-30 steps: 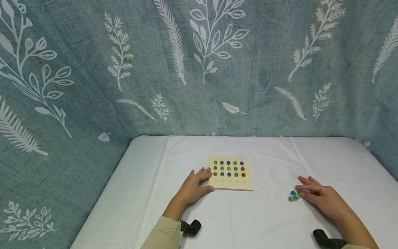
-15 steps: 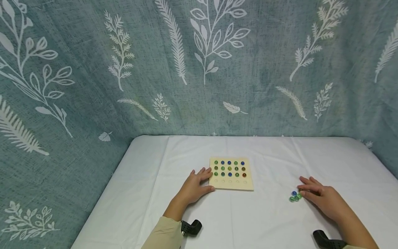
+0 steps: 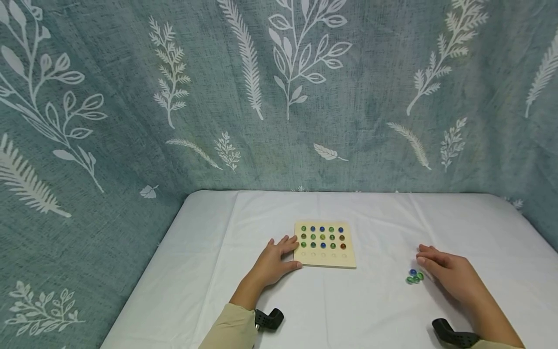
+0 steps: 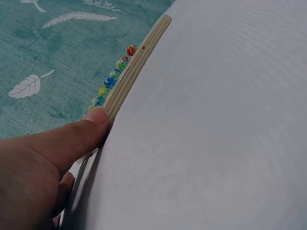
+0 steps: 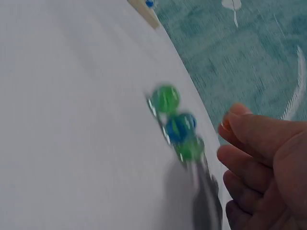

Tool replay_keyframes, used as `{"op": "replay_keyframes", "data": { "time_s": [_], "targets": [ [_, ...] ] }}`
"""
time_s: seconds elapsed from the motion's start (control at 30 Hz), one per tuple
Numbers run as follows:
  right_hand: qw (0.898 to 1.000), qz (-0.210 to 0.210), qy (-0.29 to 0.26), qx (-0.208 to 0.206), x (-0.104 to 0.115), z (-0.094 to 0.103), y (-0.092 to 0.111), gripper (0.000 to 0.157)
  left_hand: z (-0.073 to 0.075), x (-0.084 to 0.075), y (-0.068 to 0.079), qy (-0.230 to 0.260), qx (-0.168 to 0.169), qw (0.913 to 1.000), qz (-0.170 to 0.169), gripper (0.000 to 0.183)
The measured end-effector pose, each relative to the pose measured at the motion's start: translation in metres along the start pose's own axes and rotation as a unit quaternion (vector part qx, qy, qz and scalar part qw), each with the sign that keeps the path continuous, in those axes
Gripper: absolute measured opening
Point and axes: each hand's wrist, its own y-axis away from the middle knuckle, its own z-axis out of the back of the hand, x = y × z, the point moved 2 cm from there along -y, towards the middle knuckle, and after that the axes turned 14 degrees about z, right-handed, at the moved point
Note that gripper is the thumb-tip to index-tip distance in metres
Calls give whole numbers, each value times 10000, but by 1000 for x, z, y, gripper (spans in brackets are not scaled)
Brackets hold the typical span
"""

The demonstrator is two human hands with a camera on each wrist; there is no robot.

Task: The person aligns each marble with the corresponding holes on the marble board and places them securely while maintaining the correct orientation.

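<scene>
My left hand rests at the left side of a pale wooden board, fingers extended along its left edge. Its thumb presses the board's near corner. Three rows of coloured glass marbles sit in the board's hollows; the nearest row shows bare dimples. On the right, my right hand is raised just over a small cluster of loose marbles, green ones and a blue one. Thumb and forefinger pinch an orange marble, mostly hidden by the fingertips; the other fingers are curled.
A white cloth covers the table. Behind and to the left hangs a teal curtain with white leaf prints. Black wrist-camera mounts jut from both wrists close over the cloth.
My right hand has risen off the loose marbles with its fingers drawn together, leaving the green and blue ones in fuller view. The left hand and the board stay in place.
</scene>
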Motion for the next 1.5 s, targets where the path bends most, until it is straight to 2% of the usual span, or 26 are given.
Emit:
{"op": "replay_keyframes", "data": {
  "time_s": [0.13, 0.27, 0.47, 0.57, 0.73, 1.0, 1.5],
  "targets": [
    [9992, 305, 7, -248, 24, -10, -6, 62, 1, 0, 0, -6, -12, 10000, 6, 64],
    [9978, 545, -267, -260, 51, -26, -14, 51, 1, 0, 0, 11, -13, 10000, -4, 64],
    [9948, 376, -935, -133, 77, -58, -27, 38, 0, 1, 0, 45, -19, 10000, -6, 64],
    [9928, 213, -1178, -49, 85, -71, -31, 36, -1, 2, 0, 65, -1, 10000, 2, 64],
    [9893, -60, -1455, -43, 91, -88, -37, 37, -3, 4, -1, 41, 13, 10000, -3, 65],
    [9866, -31, -1609, -255, 93, -103, -39, 30, -3, 2, -2, 66, 5, 10000, -25, 65],
    [9947, 132, -976, -293, 101, -114, -38, 22, -2, 1, -1, 43, -19, 10000, -40, 65]
  ]
}}
